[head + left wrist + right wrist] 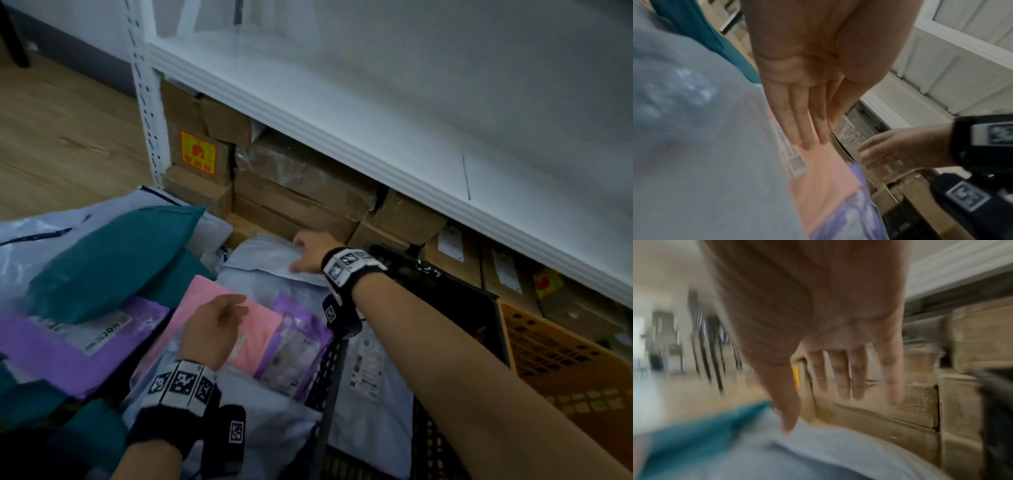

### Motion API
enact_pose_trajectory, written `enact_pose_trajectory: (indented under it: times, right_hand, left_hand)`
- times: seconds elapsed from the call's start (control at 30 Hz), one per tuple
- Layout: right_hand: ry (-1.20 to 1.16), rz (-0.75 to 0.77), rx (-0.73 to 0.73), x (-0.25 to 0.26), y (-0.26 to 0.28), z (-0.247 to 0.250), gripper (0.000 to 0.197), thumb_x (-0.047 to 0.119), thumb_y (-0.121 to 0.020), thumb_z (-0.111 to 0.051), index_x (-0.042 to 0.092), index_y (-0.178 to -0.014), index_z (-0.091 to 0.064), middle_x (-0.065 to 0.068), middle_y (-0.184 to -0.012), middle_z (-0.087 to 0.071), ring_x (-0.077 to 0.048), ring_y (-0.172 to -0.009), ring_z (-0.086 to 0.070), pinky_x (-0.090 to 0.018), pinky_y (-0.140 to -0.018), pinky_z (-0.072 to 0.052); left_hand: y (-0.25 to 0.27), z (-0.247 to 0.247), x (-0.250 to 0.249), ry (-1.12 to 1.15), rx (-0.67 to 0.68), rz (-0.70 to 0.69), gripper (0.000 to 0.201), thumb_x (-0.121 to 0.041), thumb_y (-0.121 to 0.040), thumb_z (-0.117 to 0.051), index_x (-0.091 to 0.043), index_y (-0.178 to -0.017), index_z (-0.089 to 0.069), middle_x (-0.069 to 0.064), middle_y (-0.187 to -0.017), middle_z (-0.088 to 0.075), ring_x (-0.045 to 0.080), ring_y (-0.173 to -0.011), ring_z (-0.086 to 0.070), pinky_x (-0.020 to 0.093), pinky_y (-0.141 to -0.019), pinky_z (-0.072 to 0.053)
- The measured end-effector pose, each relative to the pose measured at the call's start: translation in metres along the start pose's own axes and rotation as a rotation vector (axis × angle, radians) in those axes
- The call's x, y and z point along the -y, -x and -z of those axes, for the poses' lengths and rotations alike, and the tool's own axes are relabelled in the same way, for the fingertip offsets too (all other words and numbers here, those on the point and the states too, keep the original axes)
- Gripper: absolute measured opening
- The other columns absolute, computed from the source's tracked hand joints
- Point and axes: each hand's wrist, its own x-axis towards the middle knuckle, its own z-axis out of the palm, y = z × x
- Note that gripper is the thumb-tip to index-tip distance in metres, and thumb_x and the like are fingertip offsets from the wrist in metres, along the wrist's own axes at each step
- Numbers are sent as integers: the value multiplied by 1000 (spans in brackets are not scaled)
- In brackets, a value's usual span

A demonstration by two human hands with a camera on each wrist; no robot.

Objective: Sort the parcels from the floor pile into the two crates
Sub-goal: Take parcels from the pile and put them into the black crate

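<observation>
Mid-frame in the head view, the right hand (pixel 310 251) is reaching with fingers spread, gripping nothing, onto a pale grey parcel (pixel 263 255) atop the floor pile. The left hand (pixel 215 329) is hovering flat and empty over a pink parcel (pixel 260 329). Next it probably needs pinching and carrying to the black crate (pixel 455 298) or orange crate (pixel 561 359) at right, below the white shelf (pixel 342 137) on wooden floor (pixel 61 137).

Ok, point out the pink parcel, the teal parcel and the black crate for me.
pink parcel (pixel 260 329), head view, on its bare middle right of the left hand.
teal parcel (pixel 113 260), head view, on its puffed top face.
black crate (pixel 455 308), head view, on its dark inner wall.
</observation>
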Motion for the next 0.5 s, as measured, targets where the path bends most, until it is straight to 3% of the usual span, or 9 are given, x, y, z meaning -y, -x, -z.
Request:
enact_pose_trajectory:
  times: [0.07,0.13,0.17,0.23,0.27,0.33,0.4,0.5]
  right_hand:
    - [245,20,100,13,-27,-29,77,30,-87,-69,19,-153,-32,-9,-155,-41,-30,-139,-44,-40,-111,-42]
    - [380,-14,177,18,-44,-53,93,28,-88,-63,17,-160,-5,-10,-165,-19,-35,-150,-24,-51,-116,-33]
    - [408,-19,208,18,-49,-61,96,27,-88,-62,18,-160,1,-11,-167,-14,-34,-151,-22,-52,-117,-32]
    - [372,2,237,15,-57,-68,90,21,-90,-62,17,-160,-6,-12,-166,-18,-31,-150,-28,-47,-118,-32]
    - [327,10,229,12,-60,-68,83,17,-92,-61,17,-160,-15,-13,-164,-25,-30,-148,-32,-46,-118,-33]
    - [262,6,173,8,-62,-62,65,10,-94,-57,17,-154,-34,-13,-157,-39,-32,-141,-44,-44,-114,-39]
    - [227,-2,58,7,-58,-46,48,10,-97,-49,19,-144,-49,-14,-146,-52,-34,-129,-55,-41,-105,-48]
    - [55,33,-78,7,-34,-5,40,12,-97,-45,22,-132,-60,-12,-138,-60,-32,-124,-59,-37,-98,-48]
  left_hand:
    - [-8,8,10,205,-30,83,27,17,-90,-44,6,-107,-61,14,-86,-67,20,-78,-65,27,-76,-52]
    - [-14,10,14,321,-27,127,28,22,-90,-38,7,-102,-58,15,-80,-60,7,-58,-61,12,-56,-46]
    - [-15,10,15,315,-18,126,28,23,-90,-37,6,-101,-57,16,-80,-59,6,-54,-60,10,-51,-44]
    - [-16,8,15,336,2,117,29,23,-89,-39,6,-102,-58,16,-82,-61,17,-63,-60,12,-56,-45]
    - [-16,6,15,387,0,112,28,22,-89,-41,5,-101,-60,17,-84,-62,25,-70,-59,19,-66,-49]
    - [-14,6,13,344,4,96,24,15,-90,-48,-4,-94,-63,17,-87,-66,30,-81,-61,37,-80,-51]
    - [-10,8,6,251,15,100,26,8,-90,-52,-15,-88,-64,12,-86,-69,30,-83,-65,40,-82,-52]
    - [-5,7,-4,345,22,117,27,14,-90,-47,-7,-92,-64,14,-86,-67,31,-86,-63,43,-83,-50]
